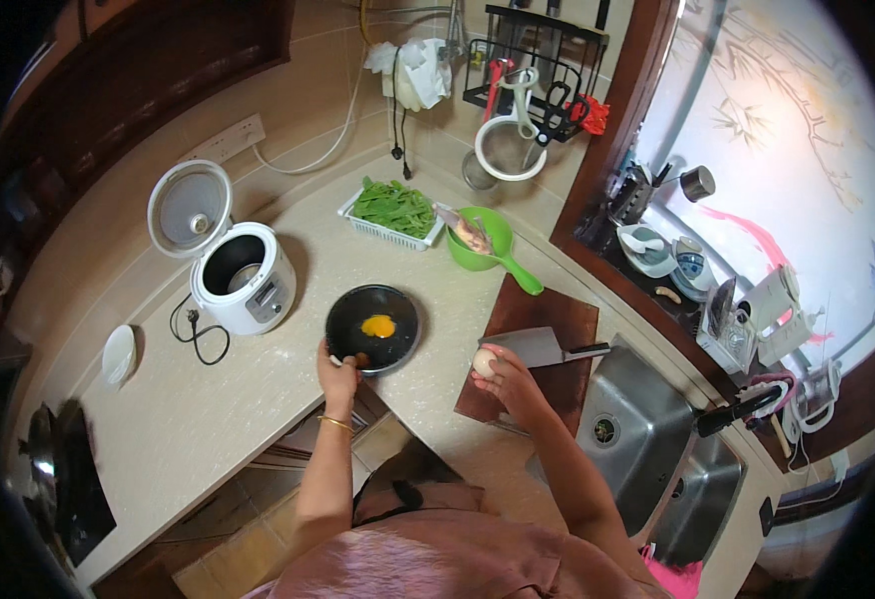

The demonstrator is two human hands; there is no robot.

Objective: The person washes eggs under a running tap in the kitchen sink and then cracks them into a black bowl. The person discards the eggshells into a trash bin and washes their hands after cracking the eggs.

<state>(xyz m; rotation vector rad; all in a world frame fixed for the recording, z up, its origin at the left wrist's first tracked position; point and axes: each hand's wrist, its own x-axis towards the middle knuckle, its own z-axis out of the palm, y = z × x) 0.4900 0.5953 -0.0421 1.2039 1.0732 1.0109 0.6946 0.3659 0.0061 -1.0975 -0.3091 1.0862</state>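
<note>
My left hand (pixel 339 380) grips the near left rim of a round black pot (pixel 400 305) on the counter. A raw egg (pixel 379 326) with an orange-yellow yolk lies in the bottom of the pot. A small brown patch shows inside the rim by my fingertips; I cannot tell what it is. In my right hand (pixel 512 382) is a whole pale egg (pixel 485 362), held in the fingers above a brown cutting board (pixel 497 318). Beneath that hand, a cleaver (pixel 534 346) rests flat on the board, its black handle towards the sink.
A white rice cooker (pixel 261 307) stands open at left, with its cord nearby. Behind are a basket of green leafy vegetables (pixel 392 210) and a green ladle-shaped colander (pixel 475 258) holding raw meat. The steel sink (pixel 636 419) lies right; a white bowl (pixel 120 356), far left.
</note>
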